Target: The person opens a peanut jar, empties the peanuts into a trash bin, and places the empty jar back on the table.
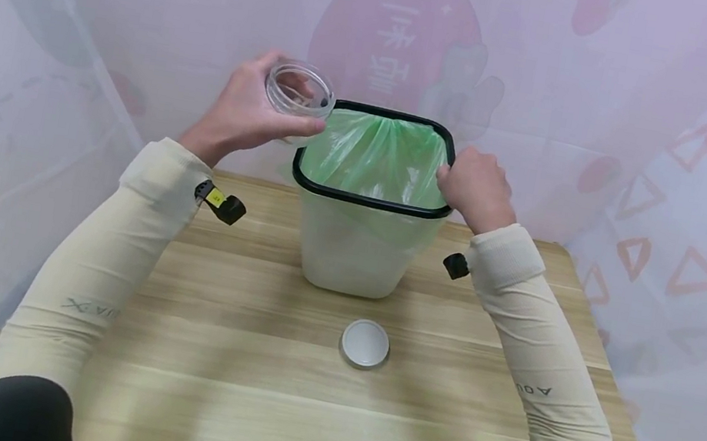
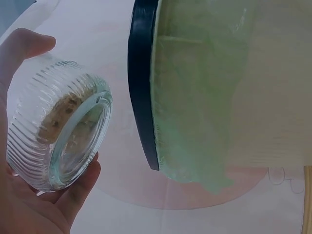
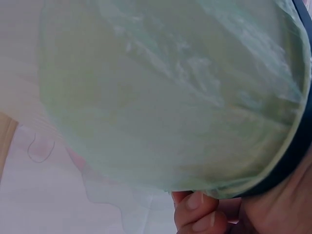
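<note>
My left hand [image 1: 240, 112] grips a clear glass jar [image 1: 283, 106] around its side, beside the left rim of a trash bin [image 1: 351, 251]. The uncovered mouth of the jar is visible from above. In the left wrist view its sides are ribbed, and a brownish, dark-spotted lump [image 2: 59, 117] shows through the glass; its kind is unclear. A green plastic bag [image 1: 370, 161] lines the bin, held under a black rim [image 1: 371, 201]. My right hand [image 1: 480, 189] holds that rim on its right side. In the right wrist view its curled fingers [image 3: 196, 201] are at the bag's edge.
A round, pale lid [image 1: 365, 343] lies on the wooden table [image 1: 227, 387] in front of the bin. Printed fabric [image 1: 221, 3] hangs behind the table and along both sides. The bin stands near the table's back edge.
</note>
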Action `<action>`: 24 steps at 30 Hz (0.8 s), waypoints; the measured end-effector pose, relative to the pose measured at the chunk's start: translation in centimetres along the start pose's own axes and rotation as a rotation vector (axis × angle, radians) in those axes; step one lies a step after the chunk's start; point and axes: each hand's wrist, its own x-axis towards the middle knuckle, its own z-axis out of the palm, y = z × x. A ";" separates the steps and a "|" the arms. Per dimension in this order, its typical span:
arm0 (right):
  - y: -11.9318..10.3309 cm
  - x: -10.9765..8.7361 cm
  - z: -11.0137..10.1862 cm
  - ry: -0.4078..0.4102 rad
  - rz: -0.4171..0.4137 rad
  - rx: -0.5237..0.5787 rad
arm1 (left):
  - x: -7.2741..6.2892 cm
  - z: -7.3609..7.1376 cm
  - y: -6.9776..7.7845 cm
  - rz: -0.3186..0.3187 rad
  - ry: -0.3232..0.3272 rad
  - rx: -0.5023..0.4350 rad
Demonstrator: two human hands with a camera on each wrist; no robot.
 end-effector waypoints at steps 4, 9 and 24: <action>0.0 0.1 0.0 0.008 -0.005 0.003 | 0.3 0.1 0.2 0.020 0.017 0.046; 0.0 0.2 0.2 0.004 -0.009 0.006 | 0.5 0.1 0.5 0.037 0.022 0.099; -0.3 0.2 0.3 0.004 -0.014 0.001 | 0.9 0.2 1.2 0.110 0.024 0.213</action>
